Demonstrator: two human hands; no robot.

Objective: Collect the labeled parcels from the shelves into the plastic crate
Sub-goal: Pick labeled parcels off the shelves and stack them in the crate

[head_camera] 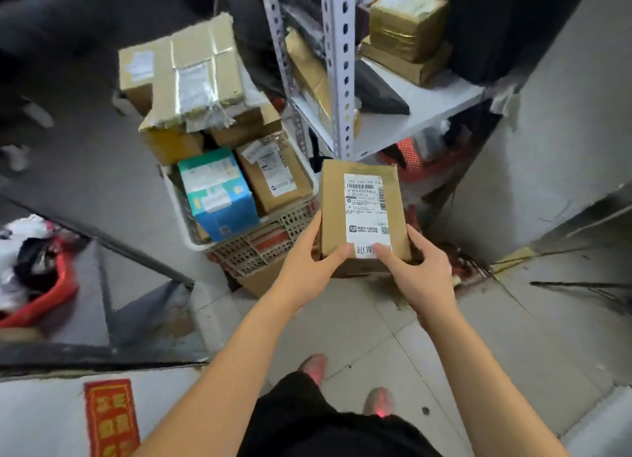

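Beside lattice crate — left grip, right grip hold cardboard parcel (rectangular).

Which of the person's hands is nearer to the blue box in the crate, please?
The left. The left hand grips the brown parcel at its near left corner, just right of the blue box; the right hand grips the parcel's near right corner, farther away.

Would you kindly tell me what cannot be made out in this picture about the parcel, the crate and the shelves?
- Head view: the print on the label of the parcel is too small to read; the thumb of the right hand covers part of its bottom line.
- Head view: the floor of the crate is hidden by the boxes piled in it.
- Head view: the upper levels of the shelf unit are cut off by the top edge.
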